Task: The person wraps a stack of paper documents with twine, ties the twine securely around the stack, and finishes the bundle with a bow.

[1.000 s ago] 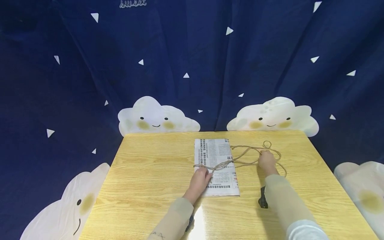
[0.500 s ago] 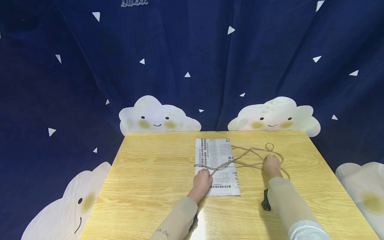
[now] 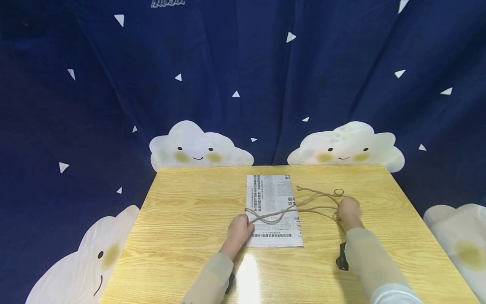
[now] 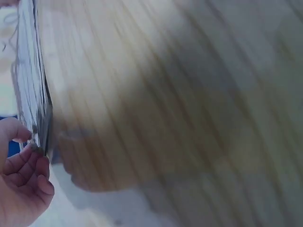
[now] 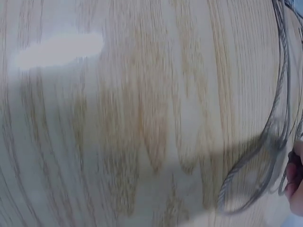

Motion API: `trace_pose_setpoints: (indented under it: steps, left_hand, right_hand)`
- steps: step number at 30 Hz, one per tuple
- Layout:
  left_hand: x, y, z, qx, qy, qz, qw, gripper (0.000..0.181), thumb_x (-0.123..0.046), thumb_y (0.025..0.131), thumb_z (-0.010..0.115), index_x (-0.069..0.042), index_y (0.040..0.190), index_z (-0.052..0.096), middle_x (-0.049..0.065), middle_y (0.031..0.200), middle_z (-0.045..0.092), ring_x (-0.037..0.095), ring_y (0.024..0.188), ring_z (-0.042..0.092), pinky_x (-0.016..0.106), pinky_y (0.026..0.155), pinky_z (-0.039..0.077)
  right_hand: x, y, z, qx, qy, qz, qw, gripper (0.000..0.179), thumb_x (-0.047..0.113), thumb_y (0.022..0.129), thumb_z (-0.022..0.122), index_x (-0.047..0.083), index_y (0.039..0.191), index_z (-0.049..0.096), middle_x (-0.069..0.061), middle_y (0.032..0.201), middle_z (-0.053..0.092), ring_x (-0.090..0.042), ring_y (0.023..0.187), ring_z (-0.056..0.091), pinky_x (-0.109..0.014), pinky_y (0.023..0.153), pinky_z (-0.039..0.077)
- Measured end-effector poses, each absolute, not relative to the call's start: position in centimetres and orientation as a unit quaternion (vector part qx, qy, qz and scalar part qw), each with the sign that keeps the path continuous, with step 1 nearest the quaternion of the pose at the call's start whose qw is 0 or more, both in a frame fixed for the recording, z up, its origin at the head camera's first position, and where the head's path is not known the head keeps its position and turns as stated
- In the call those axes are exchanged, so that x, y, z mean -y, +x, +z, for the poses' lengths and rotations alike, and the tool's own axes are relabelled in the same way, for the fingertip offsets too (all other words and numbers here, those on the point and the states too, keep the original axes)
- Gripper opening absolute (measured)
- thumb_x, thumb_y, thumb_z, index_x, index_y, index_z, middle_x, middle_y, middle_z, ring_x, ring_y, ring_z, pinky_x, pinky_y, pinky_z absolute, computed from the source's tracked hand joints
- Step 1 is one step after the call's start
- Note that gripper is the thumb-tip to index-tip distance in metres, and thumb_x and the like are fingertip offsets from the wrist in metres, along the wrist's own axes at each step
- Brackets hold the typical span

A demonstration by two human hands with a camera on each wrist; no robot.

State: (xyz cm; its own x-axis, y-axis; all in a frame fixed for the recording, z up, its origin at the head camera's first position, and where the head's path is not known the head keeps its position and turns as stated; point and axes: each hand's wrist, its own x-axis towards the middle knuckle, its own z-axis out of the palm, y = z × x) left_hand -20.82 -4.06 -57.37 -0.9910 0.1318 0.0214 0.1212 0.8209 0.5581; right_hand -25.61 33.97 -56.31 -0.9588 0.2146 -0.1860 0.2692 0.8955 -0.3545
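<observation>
A folded stack of newspaper (image 3: 271, 190) lies on the wooden table, and its layered edge shows in the left wrist view. Thin brown rope (image 3: 322, 194) crosses over the stack and trails to the right in loose loops. At the stack's left edge my left hand (image 3: 240, 230) pinches a strand of the rope between thumb and fingers. My right hand (image 3: 349, 212), out to the right of the stack, grips the gathered rope. In the right wrist view a loop of rope (image 5: 284, 56) hangs down beside the fingers, most of that hand being outside the view.
The wooden table (image 3: 190, 202) reaches back to a dark blue curtain (image 3: 212, 63) with white clouds and triangles. A small rope loop (image 3: 339, 192) lies just behind the right hand. Light glares off the tabletop near the left forearm.
My left hand has shifted left to the newspaper's edge, drawing a strand across. My right hand has moved right and slightly toward me, and the rope's loops have changed shape.
</observation>
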Motion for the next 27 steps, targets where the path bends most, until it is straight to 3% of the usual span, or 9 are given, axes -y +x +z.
trace_pose_setpoints:
  steps: [8, 17, 27]
  left_hand:
    - [7.9, -20.7, -57.5, -0.951, 0.04, 0.305, -0.016, 0.019, -0.01, 0.073, 0.058, -0.012, 0.058, 0.047, -0.004, 0.053, 0.042, 0.008, 0.045, 0.037, 0.02, 0.038, 0.03]
    - [12.5, -20.5, -57.2, -0.948, -0.008, 0.316, -0.02, 0.021, -0.01, 0.077, 0.056, -0.011, 0.06, 0.045, -0.004, 0.051, 0.038, 0.008, 0.044, 0.033, 0.02, 0.039, 0.026]
    - [16.0, -20.4, -57.6, -0.947, -0.073, 0.312, -0.025, 0.018, -0.015, 0.079, 0.058, -0.009, 0.064, 0.05, 0.0, 0.056, 0.045, 0.011, 0.047, 0.039, 0.022, 0.041, 0.03]
  right_hand:
    - [-35.1, -24.2, -55.5, -0.962, 0.148, -0.221, 0.065, 0.025, 0.006, 0.093, 0.036, -0.013, 0.092, 0.053, -0.027, 0.088, 0.056, -0.037, 0.075, 0.057, -0.041, 0.055, 0.049]
    - [-36.4, -22.9, -56.0, -0.959, 0.157, -0.226, 0.067, 0.028, 0.007, 0.095, 0.034, -0.014, 0.103, 0.051, -0.031, 0.101, 0.054, -0.04, 0.083, 0.057, -0.04, 0.057, 0.049]
    - [-36.9, -21.8, -56.2, -0.957, 0.155, -0.233, 0.075, 0.025, 0.008, 0.095, 0.042, -0.014, 0.103, 0.051, -0.028, 0.099, 0.052, -0.034, 0.081, 0.055, -0.04, 0.061, 0.049]
